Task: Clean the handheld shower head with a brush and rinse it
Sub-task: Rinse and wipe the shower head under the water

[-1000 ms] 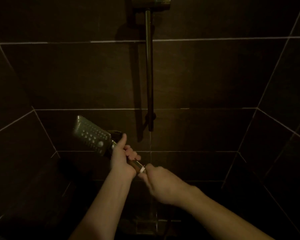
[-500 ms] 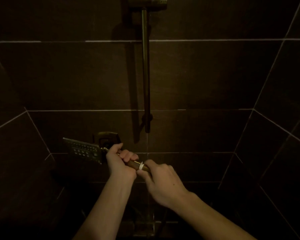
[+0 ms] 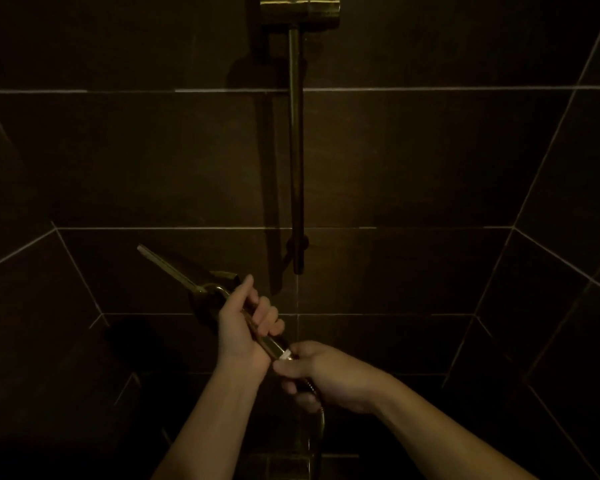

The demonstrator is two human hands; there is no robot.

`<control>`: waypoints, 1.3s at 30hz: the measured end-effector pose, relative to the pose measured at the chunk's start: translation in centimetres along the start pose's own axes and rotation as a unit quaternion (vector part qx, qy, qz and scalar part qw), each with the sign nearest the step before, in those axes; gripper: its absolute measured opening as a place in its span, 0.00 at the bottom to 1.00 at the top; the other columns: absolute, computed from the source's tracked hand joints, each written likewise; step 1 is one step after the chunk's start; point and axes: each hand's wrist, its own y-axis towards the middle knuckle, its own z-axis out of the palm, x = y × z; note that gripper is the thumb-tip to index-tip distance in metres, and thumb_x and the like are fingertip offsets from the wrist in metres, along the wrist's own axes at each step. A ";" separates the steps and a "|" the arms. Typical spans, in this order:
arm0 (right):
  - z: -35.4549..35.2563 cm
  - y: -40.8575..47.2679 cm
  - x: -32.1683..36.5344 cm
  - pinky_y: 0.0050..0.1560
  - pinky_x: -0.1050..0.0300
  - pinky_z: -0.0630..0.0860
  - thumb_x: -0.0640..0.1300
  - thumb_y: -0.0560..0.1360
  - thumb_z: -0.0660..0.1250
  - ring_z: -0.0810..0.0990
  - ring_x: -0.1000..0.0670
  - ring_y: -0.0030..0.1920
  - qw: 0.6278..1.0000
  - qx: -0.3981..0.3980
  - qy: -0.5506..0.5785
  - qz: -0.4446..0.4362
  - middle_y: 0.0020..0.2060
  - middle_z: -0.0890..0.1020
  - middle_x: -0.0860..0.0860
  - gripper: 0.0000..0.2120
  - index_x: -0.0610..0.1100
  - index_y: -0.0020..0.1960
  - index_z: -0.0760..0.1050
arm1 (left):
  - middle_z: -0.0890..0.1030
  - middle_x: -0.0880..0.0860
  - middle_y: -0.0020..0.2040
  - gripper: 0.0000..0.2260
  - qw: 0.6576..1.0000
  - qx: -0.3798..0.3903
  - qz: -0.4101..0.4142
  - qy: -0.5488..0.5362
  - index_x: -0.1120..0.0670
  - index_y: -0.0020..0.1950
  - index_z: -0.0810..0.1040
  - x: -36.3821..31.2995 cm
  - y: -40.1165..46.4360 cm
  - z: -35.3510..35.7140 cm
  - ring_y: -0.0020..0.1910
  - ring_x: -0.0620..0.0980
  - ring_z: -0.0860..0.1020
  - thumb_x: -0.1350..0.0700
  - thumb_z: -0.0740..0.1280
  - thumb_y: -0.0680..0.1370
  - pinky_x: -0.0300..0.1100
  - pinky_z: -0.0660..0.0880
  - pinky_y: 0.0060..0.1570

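Shower head (image 3: 168,270) edge-on, long axis diagonal – pointing up-left. Left hand (image 3: 245,327) wrapped round handle; right hand (image 3: 321,374) pinching hose (image 3: 321,424) joint. No legible writing.

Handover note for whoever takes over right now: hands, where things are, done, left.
Left hand: grips the shower head by its handle, head edge-on, pointing up-left.
Right hand: pinches the hose connector at the handle's base; hose hangs below.
Slide rail on the wall, its holder bare.
No brush in view; no spray visible.
Done: head off the wall.
Left: brushing and rinsing, as far as the frame shows.
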 end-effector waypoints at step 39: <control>0.9 2.1 -2.2 0.30 0.63 0.69 0.59 0.80 0.60 0.77 0.58 0.34 0.832 -0.307 -0.442 -0.134 0.39 0.75 0.57 0.07 0.60 0.50 0.62 | 0.67 0.45 0.23 0.14 0.971 -0.234 -0.024 -0.038 0.52 0.33 0.69 -0.5 0.6 1.8 0.18 0.44 0.65 0.60 0.67 0.77 0.34 0.67 0.21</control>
